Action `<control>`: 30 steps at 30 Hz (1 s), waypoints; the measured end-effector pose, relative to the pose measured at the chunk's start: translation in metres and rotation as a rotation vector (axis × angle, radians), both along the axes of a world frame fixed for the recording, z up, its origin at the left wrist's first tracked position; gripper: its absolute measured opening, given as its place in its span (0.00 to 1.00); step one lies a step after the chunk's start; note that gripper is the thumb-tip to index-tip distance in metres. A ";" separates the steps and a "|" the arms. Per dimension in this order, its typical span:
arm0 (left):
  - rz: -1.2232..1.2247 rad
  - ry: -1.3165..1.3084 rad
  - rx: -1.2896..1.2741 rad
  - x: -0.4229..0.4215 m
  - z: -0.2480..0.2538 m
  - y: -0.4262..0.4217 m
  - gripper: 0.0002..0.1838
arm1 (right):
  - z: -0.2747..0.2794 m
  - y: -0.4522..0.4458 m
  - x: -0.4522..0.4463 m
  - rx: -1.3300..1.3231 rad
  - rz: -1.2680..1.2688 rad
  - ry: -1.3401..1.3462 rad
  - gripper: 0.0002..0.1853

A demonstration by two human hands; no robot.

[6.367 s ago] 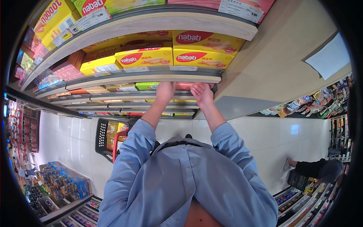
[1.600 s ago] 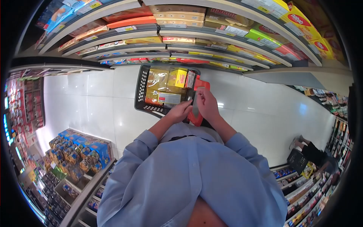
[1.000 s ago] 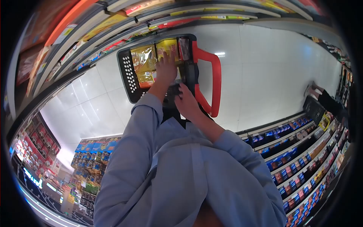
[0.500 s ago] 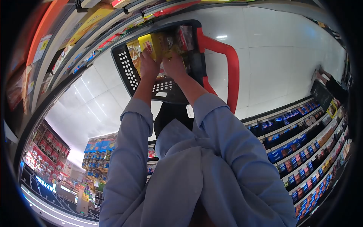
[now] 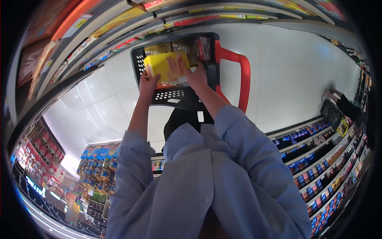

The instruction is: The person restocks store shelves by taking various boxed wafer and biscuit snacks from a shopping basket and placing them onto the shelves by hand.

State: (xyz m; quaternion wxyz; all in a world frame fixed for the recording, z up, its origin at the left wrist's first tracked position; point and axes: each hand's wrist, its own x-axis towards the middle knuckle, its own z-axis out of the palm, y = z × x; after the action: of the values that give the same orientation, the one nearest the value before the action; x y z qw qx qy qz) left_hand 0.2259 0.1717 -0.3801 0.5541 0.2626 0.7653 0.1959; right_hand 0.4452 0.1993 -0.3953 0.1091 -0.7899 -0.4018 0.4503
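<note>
Over the basket (image 5: pixel 187 97), left hand (image 5: pixel 148 85) (eight o'clock) and right hand (image 5: pixel 197 78) (three) clamp fingers on a yellow box (image 5: pixel 166 67).

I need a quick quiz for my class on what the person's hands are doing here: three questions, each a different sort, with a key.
1. Multiple choice: what are the person's left hand and right hand holding?
A) a green bottle
B) a yellow box
C) a blue bag

2. True or false: the red handle extends from the black basket toward the picture's left edge.

3. Short answer: which of the two hands is nearer the red handle?

Key: 1. B. 2. False; it extends toward the right. 3. The right hand.
</note>
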 end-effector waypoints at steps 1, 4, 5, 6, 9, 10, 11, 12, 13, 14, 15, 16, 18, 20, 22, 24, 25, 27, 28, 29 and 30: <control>0.082 -0.115 -0.020 -0.002 0.040 -0.009 0.31 | 0.012 0.004 0.001 -0.008 0.002 0.080 0.37; 0.181 -0.373 0.082 -0.013 0.125 -0.037 0.30 | 0.059 0.017 0.016 -0.076 0.024 0.308 0.40; 0.205 -0.484 0.144 -0.020 0.143 -0.046 0.30 | 0.081 0.019 0.022 -0.181 -0.035 0.588 0.38; 0.211 -0.556 0.176 -0.023 0.161 -0.053 0.31 | 0.104 0.020 0.031 -0.293 -0.088 0.867 0.36; 0.252 -0.617 0.216 -0.022 0.206 -0.063 0.32 | 0.184 0.007 0.059 -0.379 -0.113 1.187 0.29; 0.267 -0.688 0.254 -0.018 0.215 -0.063 0.32 | 0.205 -0.001 0.068 -0.356 -0.102 1.203 0.26; 0.234 -0.714 0.270 -0.016 0.220 -0.065 0.31 | 0.219 -0.011 0.078 -0.309 -0.099 1.198 0.26; 0.197 -0.743 0.286 -0.013 0.223 -0.065 0.31 | 0.233 -0.020 0.088 -0.258 -0.098 1.189 0.26; 0.156 -0.775 0.304 -0.008 0.225 -0.063 0.30 | 0.247 -0.028 0.095 -0.203 -0.098 1.178 0.26; 0.129 -0.804 0.325 -0.001 0.227 -0.062 0.29 | 0.262 -0.034 0.100 -0.161 -0.166 1.140 0.26; 0.137 -0.848 0.349 0.011 0.231 -0.060 0.28 | 0.271 -0.040 0.107 -0.106 -0.178 1.184 0.25; 0.147 -0.891 0.370 0.024 0.237 -0.058 0.28 | 0.279 -0.047 0.114 -0.053 -0.190 1.229 0.25; 0.122 -0.984 0.431 0.040 0.243 -0.059 0.27 | 0.295 -0.059 0.122 0.041 -0.282 1.270 0.22; 0.178 -1.057 0.484 0.057 0.249 -0.066 0.28 | 0.303 -0.069 0.132 0.013 -0.337 1.302 0.23; 0.195 -1.102 0.554 0.071 0.256 -0.078 0.30 | 0.314 -0.078 0.138 0.006 -0.375 1.311 0.24; 0.205 -1.107 0.585 0.083 0.271 -0.091 0.31 | 0.326 -0.085 0.140 0.028 -0.398 1.294 0.26; 0.209 -1.108 0.605 0.089 0.279 -0.095 0.32 | 0.329 -0.086 0.146 -0.005 -0.379 1.347 0.27; 0.237 -1.196 0.664 0.099 0.285 -0.108 0.37 | 0.332 -0.092 0.158 -0.085 -0.348 1.449 0.30; 0.236 -1.224 0.715 0.107 0.295 -0.114 0.38 | 0.336 -0.093 0.163 -0.177 -0.372 1.547 0.32; 0.231 -1.254 0.764 0.115 0.303 -0.118 0.39 | 0.342 -0.096 0.170 -0.242 -0.317 1.610 0.33; 0.147 -1.126 0.706 0.114 0.299 -0.120 0.41 | 0.347 -0.100 0.178 -0.306 -0.261 1.670 0.33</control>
State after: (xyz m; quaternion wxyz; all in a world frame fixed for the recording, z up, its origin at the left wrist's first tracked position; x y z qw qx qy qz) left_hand 0.3402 0.0514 -0.0811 0.7348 0.2330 0.2653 0.5791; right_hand 0.6231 0.0995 -0.0487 0.3124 -0.2454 -0.0306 0.9172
